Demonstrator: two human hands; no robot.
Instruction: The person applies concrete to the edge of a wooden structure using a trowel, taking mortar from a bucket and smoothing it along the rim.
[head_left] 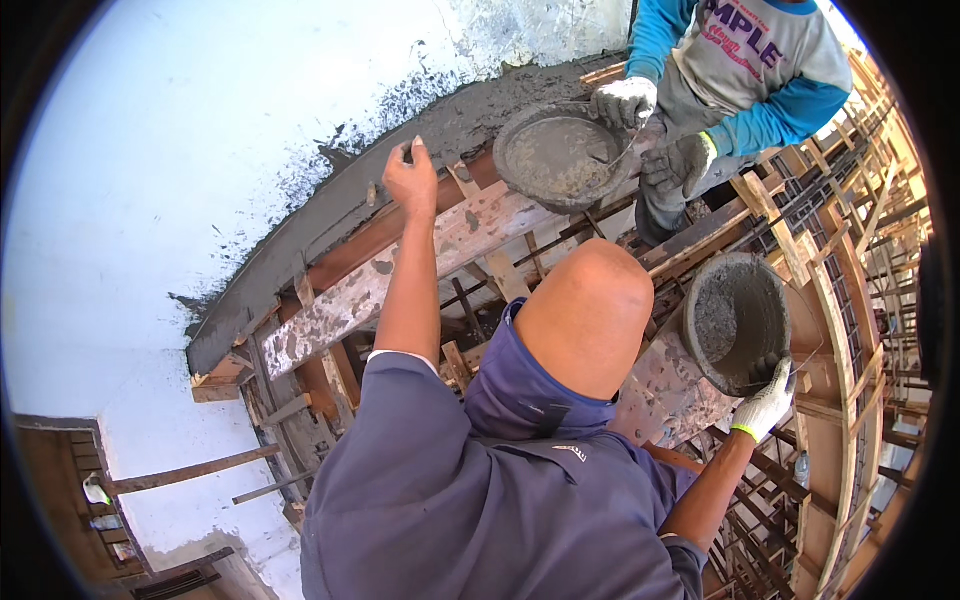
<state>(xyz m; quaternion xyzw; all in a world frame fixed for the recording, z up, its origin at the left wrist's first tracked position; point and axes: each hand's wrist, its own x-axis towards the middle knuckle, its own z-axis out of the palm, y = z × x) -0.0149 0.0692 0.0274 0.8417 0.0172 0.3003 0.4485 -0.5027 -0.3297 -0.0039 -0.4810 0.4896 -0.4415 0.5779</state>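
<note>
The bare left hand (411,178) is reaching up with fingers closed, pressing at the wet grey concrete strip (330,215) running along the white wall (200,130). The right hand (765,405), in a white glove, is gripping the rim of an empty round grey mortar-caked pan (737,320), tilted on its side above the wooden formwork planks (380,285). Opposite, a co-worker's gloved hands (650,125) are holding a second round pan of wet mortar (560,155).

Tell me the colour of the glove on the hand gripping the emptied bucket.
White with a yellow-green cuff: the glove on the right hand gripping the grey bucket, head view.
</note>
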